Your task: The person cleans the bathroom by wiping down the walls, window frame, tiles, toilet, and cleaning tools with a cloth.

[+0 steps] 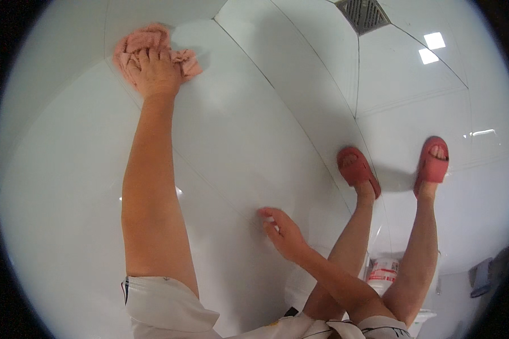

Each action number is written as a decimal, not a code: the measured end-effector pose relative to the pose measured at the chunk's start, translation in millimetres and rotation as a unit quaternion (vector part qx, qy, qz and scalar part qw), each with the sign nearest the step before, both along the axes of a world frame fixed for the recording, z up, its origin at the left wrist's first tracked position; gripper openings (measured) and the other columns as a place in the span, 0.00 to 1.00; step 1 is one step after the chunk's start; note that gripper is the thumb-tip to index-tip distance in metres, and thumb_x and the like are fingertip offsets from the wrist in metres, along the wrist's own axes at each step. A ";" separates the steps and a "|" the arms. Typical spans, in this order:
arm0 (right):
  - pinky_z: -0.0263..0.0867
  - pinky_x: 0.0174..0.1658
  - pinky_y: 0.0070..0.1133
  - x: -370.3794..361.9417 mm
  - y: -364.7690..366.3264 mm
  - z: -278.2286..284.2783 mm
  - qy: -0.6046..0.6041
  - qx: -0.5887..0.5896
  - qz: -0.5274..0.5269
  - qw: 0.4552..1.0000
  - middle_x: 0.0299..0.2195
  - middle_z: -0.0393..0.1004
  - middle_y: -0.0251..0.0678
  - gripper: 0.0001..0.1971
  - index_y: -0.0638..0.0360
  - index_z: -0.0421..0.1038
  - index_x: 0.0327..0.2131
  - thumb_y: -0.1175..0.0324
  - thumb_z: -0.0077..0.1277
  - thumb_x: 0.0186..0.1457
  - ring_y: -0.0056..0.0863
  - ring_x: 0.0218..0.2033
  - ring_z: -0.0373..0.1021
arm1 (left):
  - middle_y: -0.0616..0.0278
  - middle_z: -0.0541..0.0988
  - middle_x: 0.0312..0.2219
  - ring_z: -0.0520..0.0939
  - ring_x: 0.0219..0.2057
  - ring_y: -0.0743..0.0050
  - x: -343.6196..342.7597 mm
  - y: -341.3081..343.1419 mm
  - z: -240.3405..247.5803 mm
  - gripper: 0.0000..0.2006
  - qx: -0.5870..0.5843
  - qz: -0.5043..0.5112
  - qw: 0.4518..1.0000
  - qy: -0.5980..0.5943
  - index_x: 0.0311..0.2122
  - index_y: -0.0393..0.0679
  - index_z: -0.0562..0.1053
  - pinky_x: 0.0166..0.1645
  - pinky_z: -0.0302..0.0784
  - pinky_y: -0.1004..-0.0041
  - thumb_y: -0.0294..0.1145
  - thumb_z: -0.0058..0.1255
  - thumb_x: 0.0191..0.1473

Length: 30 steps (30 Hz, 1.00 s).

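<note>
My left hand (155,73) presses a crumpled pink cloth (147,38) against the glossy white tiled surface at the upper left. Its fingers lie over the fabric and partly sink into the folds, with cloth bunched out on both sides. Lower down, near the middle, my right hand (285,233) hangs loosely in front of the white tiles, its fingers slightly bent and apart. Nothing is in it, and it is well away from the cloth.
A metal floor drain (363,16) lies at the top right, where dark tile joints meet. My feet wear red slippers (434,161) on the shiny floor. A white bucket with red print (383,270) stands behind my legs. Dark objects (481,278) sit at the right edge.
</note>
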State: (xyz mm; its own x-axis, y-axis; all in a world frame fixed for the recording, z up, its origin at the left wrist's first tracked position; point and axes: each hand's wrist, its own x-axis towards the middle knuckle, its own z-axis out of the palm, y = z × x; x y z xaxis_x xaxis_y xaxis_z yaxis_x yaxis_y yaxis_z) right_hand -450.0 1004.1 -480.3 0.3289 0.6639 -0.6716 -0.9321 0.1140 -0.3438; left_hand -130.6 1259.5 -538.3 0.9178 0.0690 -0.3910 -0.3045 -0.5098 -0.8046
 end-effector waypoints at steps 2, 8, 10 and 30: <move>0.59 0.56 0.29 -0.1 2.8 -11.8 -0.027 0.012 0.029 0.999 0.50 0.66 0.44 0.16 0.60 0.64 0.51 0.69 0.39 0.61 0.38 0.53 0.64 | 0.67 0.64 0.58 0.54 0.62 0.64 1.5 1.9 -12.2 0.24 -0.001 0.020 1.000 0.001 0.55 0.52 0.68 0.64 0.41 0.56 0.50 0.41 0.56; 0.64 0.50 0.27 1.3 -3.3 -41.0 0.017 -0.050 -0.063 0.997 0.47 0.69 0.41 0.14 0.59 0.65 0.49 0.71 0.41 0.60 0.33 0.47 0.68 | 0.66 0.62 0.59 0.52 0.63 0.64 -0.1 8.1 -74.8 0.26 -0.005 0.018 1.000 0.015 0.57 0.52 0.66 0.64 0.41 0.56 0.51 0.40 0.55; 0.65 0.49 0.26 -5.1 -1.1 -43.5 0.023 -0.031 -0.077 0.996 0.46 0.70 0.40 0.14 0.59 0.65 0.49 0.72 0.42 0.60 0.32 0.47 0.68 | 0.63 0.63 0.59 0.54 0.63 0.64 -9.1 14.6 -91.8 0.29 -0.026 0.038 0.993 0.107 0.60 0.48 0.62 0.65 0.42 0.53 0.49 0.42 0.56; 0.61 0.49 0.20 -48.9 -33.4 -125.7 0.081 -0.166 -0.099 0.978 0.41 0.71 0.34 0.12 0.61 0.66 0.47 0.74 0.39 0.61 0.23 0.44 0.67 | 0.54 0.71 0.51 0.61 0.59 0.57 -330.9 -114.2 -210.9 0.25 -0.294 0.065 0.942 0.147 0.47 0.50 0.74 0.65 0.41 0.58 0.51 0.52 0.44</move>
